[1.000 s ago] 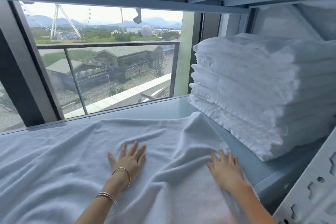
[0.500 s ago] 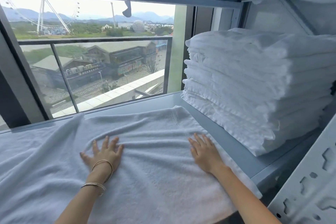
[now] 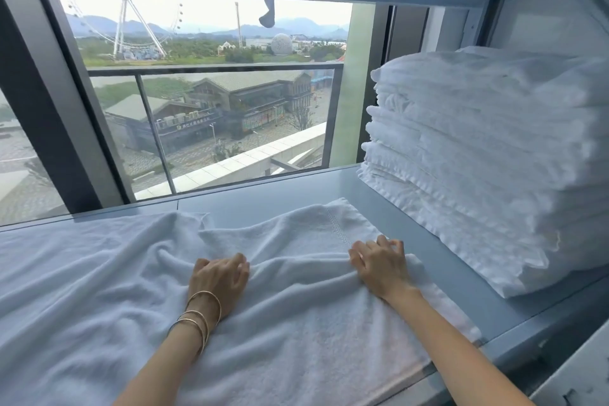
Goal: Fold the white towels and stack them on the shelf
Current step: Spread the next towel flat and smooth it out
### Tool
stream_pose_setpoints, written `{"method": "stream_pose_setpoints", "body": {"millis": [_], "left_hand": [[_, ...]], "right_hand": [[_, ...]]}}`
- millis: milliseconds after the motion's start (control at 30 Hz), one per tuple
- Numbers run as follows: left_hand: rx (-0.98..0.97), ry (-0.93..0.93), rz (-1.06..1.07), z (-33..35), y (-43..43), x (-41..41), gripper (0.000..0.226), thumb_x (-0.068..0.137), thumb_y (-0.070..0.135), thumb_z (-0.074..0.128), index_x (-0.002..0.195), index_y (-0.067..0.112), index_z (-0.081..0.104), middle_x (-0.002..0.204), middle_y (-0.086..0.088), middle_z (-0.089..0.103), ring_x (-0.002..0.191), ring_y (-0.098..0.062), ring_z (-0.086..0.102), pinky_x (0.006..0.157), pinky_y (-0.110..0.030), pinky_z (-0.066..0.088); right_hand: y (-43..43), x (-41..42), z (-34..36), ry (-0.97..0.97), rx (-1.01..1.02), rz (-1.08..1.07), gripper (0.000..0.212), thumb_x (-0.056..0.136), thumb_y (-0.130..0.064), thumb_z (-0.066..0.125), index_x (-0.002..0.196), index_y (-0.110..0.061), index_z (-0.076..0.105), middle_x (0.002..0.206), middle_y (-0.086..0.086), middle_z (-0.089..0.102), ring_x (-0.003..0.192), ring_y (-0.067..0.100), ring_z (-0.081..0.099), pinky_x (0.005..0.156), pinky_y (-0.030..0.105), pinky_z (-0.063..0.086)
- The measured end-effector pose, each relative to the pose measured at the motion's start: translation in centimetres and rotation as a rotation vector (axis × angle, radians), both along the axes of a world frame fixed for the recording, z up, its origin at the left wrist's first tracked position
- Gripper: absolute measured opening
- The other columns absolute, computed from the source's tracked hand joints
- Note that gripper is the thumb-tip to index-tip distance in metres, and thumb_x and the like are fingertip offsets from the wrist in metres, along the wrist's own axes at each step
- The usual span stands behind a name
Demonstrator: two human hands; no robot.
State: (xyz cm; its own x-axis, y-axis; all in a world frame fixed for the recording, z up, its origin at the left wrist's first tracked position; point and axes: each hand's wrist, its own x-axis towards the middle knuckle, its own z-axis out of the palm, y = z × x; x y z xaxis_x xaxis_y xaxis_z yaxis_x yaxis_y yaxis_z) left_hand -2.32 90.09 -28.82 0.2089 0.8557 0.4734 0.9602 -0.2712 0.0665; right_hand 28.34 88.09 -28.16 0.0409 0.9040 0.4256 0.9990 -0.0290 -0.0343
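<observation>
While the white towel (image 3: 296, 323) is lying rumpled along the shelf's (image 3: 263, 203) front edge, the left hand (image 3: 217, 280) and right hand (image 3: 379, 269) are gripping its cloth, evidently starting a fold needing an even lift.

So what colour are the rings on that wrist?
Gold. The thin metal bangles circle the left wrist, over the rumpled white towel; head view.
</observation>
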Motion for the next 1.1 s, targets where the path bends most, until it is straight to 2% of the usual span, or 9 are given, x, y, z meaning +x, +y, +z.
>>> {"method": "stream_pose_setpoints", "body": {"millis": [200, 300, 400, 500, 633, 800, 900, 1033, 1100], "left_hand": [[0.203, 0.000, -0.196, -0.3, 0.4, -0.1, 0.035, 0.081, 0.034, 0.043, 0.054, 0.021, 0.061, 0.082, 0.006, 0.060, 0.084, -0.017, 0.050, 0.074, -0.031, 0.031], [0.164, -0.042, -0.246, -0.1, 0.2, 0.0, 0.029, 0.083, 0.034, 0.042, 0.059, 0.021, 0.054, 0.066, 0.007, 0.057, 0.068, -0.019, 0.057, 0.078, -0.027, 0.033], [0.089, -0.097, -0.241, 0.1, -0.1, 0.2, 0.019, 0.080, 0.035, 0.042, 0.070, 0.023, 0.051, 0.056, 0.010, 0.054, 0.056, -0.017, 0.057, 0.069, -0.022, 0.031], [0.052, -0.077, -0.258, -0.2, 0.1, 0.0, 0.022, 0.081, 0.036, 0.041, 0.078, 0.026, 0.061, 0.060, 0.011, 0.060, 0.059, -0.012, 0.061, 0.066, -0.022, 0.031], [0.026, -0.109, -0.351, -0.5, 0.4, -0.1, 0.023, 0.083, 0.036, 0.043, 0.079, 0.028, 0.064, 0.078, 0.012, 0.059, 0.076, -0.010, 0.056, 0.070, -0.020, 0.033], [-0.153, -0.163, -0.455, -1.0, 0.5, -0.2, 0.027, 0.086, 0.049, 0.039, 0.099, 0.036, 0.059, 0.115, 0.024, 0.059, 0.118, -0.001, 0.046, 0.102, -0.028, 0.031], [-0.142, -0.148, -0.447, -1.2, 0.0, 0.4, 0.027, 0.087, 0.045, 0.040, 0.105, 0.034, 0.057, 0.117, 0.018, 0.060, 0.121, -0.008, 0.045, 0.105, -0.031, 0.029], [0.136, -0.229, -0.215, 0.2, -0.2, 0.9, 0.027, 0.082, 0.030, 0.040, 0.097, 0.025, 0.061, 0.101, 0.003, 0.067, 0.107, -0.023, 0.055, 0.093, -0.035, 0.037], [-0.046, -0.149, -0.049, 2.3, -1.3, 1.2, 0.051, 0.078, 0.050, 0.023, 0.108, 0.032, 0.060, 0.117, 0.009, 0.061, 0.124, -0.027, 0.048, 0.103, -0.046, 0.029]], "right_hand": [[0.0, 0.7, -0.9, -0.003, 0.337, 0.261, 0.033, 0.081, -0.026, 0.046, 0.056, -0.012, 0.063, 0.077, -0.001, 0.061, 0.089, 0.022, 0.053, 0.096, 0.046, 0.035], [0.0, 0.6, -0.7, 0.073, 0.292, 0.314, 0.024, 0.080, -0.030, 0.045, 0.061, -0.017, 0.051, 0.061, -0.002, 0.054, 0.065, 0.022, 0.056, 0.078, 0.034, 0.047], [0.1, 0.3, -0.7, 0.033, 0.201, 0.278, 0.019, 0.081, -0.037, 0.042, 0.078, -0.023, 0.055, 0.059, -0.006, 0.057, 0.058, 0.017, 0.056, 0.067, 0.028, 0.034], [0.6, 0.4, -1.2, -0.036, 0.169, 0.285, 0.024, 0.085, -0.038, 0.038, 0.074, -0.026, 0.056, 0.063, -0.007, 0.060, 0.062, 0.015, 0.057, 0.067, 0.029, 0.029], [0.9, 0.6, -1.4, -0.040, 0.237, 0.255, 0.030, 0.085, -0.037, 0.040, 0.064, -0.023, 0.056, 0.073, -0.008, 0.056, 0.078, 0.014, 0.049, 0.067, 0.030, 0.031], [1.6, 0.8, -1.5, 0.021, 0.217, 0.180, 0.030, 0.084, -0.038, 0.037, 0.066, -0.022, 0.055, 0.076, -0.005, 0.060, 0.075, 0.019, 0.059, 0.071, 0.028, 0.028], [2.6, 1.1, -1.7, 0.090, 0.113, 0.104, 0.038, 0.084, -0.042, 0.028, 0.078, -0.020, 0.059, 0.087, 0.000, 0.064, 0.086, 0.023, 0.063, 0.090, 0.039, 0.040], [4.9, 2.6, -0.8, 0.074, -0.187, -0.001, 0.058, 0.085, -0.049, 0.010, 0.116, -0.027, 0.053, 0.128, -0.002, 0.051, 0.124, 0.017, 0.043, 0.111, 0.044, 0.016], [6.0, 3.5, -0.2, 0.046, -0.266, -0.079, 0.053, 0.091, -0.045, 0.011, 0.133, -0.033, 0.042, 0.141, -0.001, 0.040, 0.133, 0.016, 0.031, 0.113, 0.046, 0.010]]}}
